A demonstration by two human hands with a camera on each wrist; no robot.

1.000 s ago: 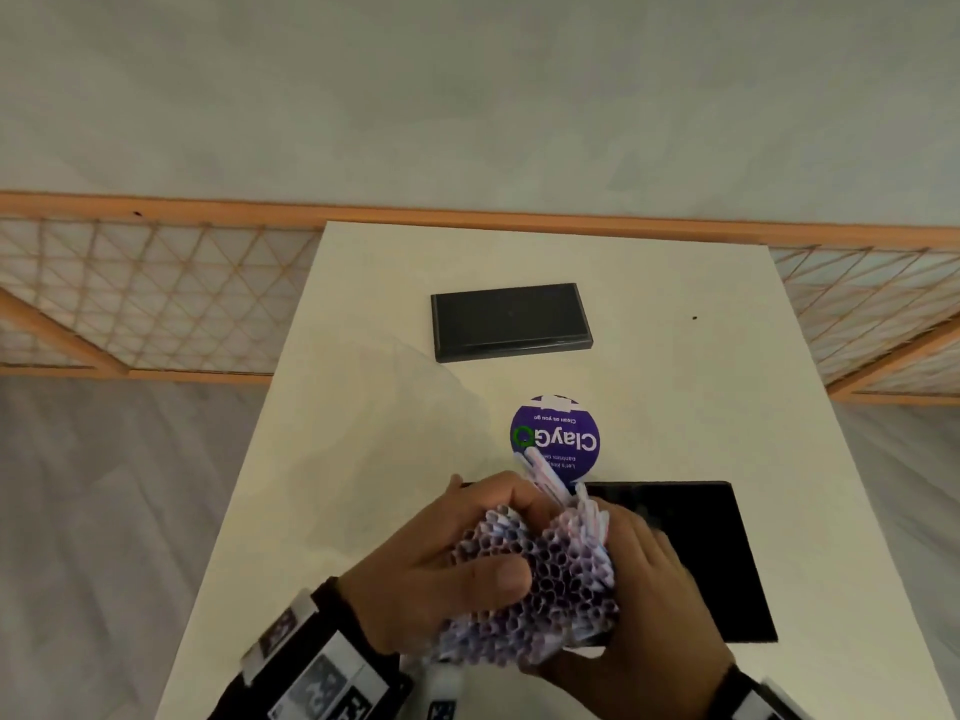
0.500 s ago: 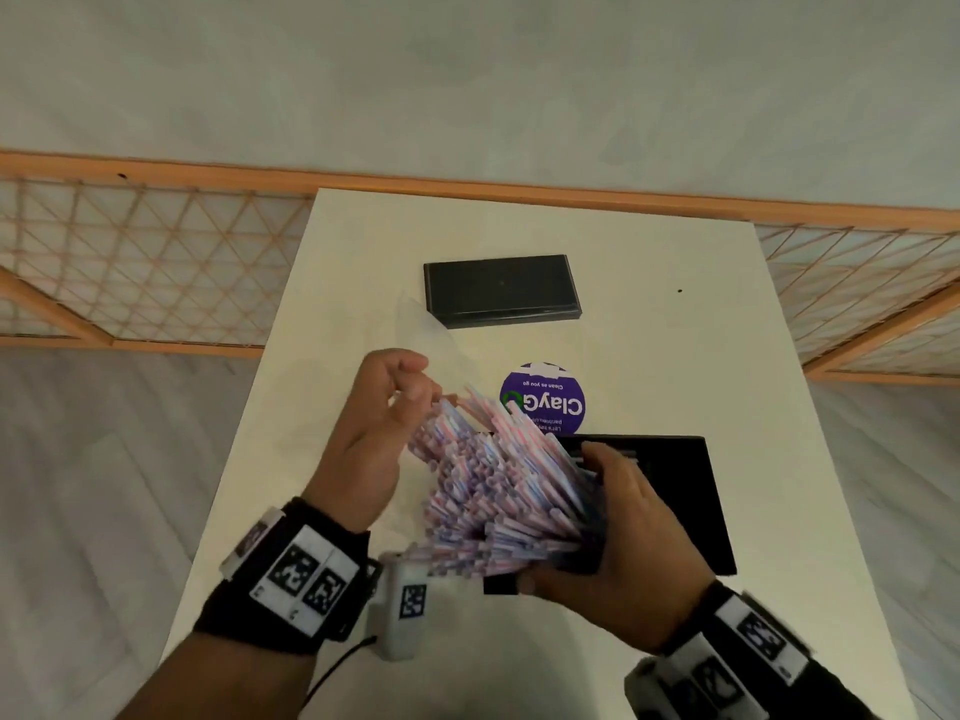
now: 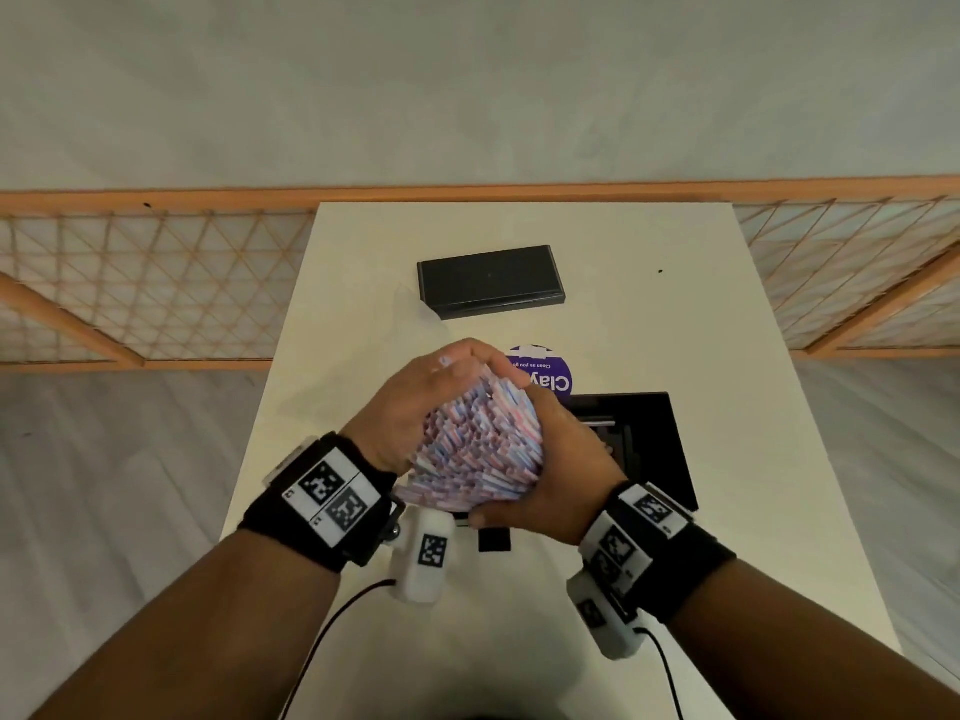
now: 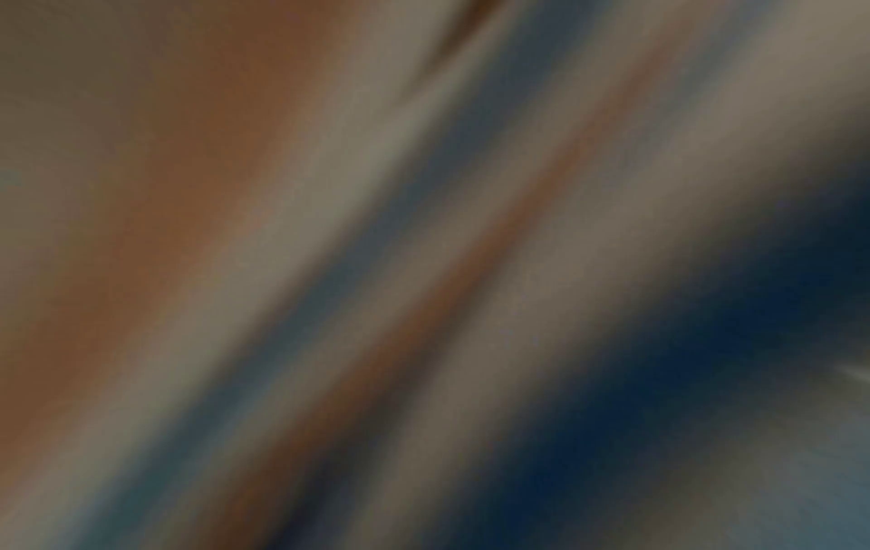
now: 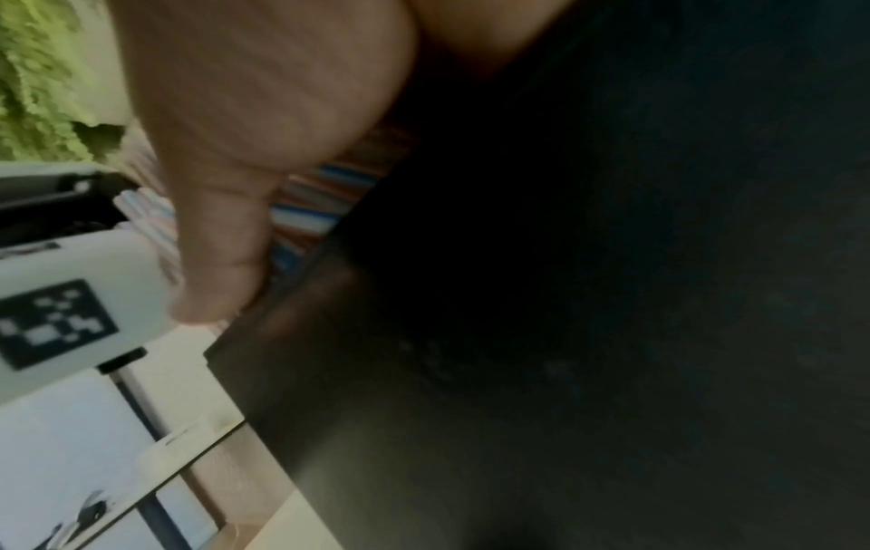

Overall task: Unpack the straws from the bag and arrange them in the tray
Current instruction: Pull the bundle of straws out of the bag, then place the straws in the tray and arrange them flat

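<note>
Over the near middle of the desk [image 3: 363,262], both hands wrap one fat bundle of straws [image 3: 480,449]. Left hand [image 3: 415,407] cups the bundle's left side, fingers curled over its far end; that grip is closed round the straws. Right hand [image 3: 561,475] clamps the right side, thumb [image 5: 221,260] lying along the near underside; also curled tight on the bundle. Straws are red, white and blue striped, fanned slightly, cut ends toward the camera. No bag wrap can be made out on them.

Bundle hangs above the left edge of a black tray [image 3: 654,444], which lies flat on the desk just right of the hands. Right wrist view shows the striped straws against the thumb with the tray's dark surface below. Left wrist view is all blur, nothing usable.

Beyond the hands: a purple round sticker [image 3: 553,379] on the desk, partly hidden. Farther back, a second black tray [image 3: 488,278], well apart from the first. Marker bands on both wrists.
</note>
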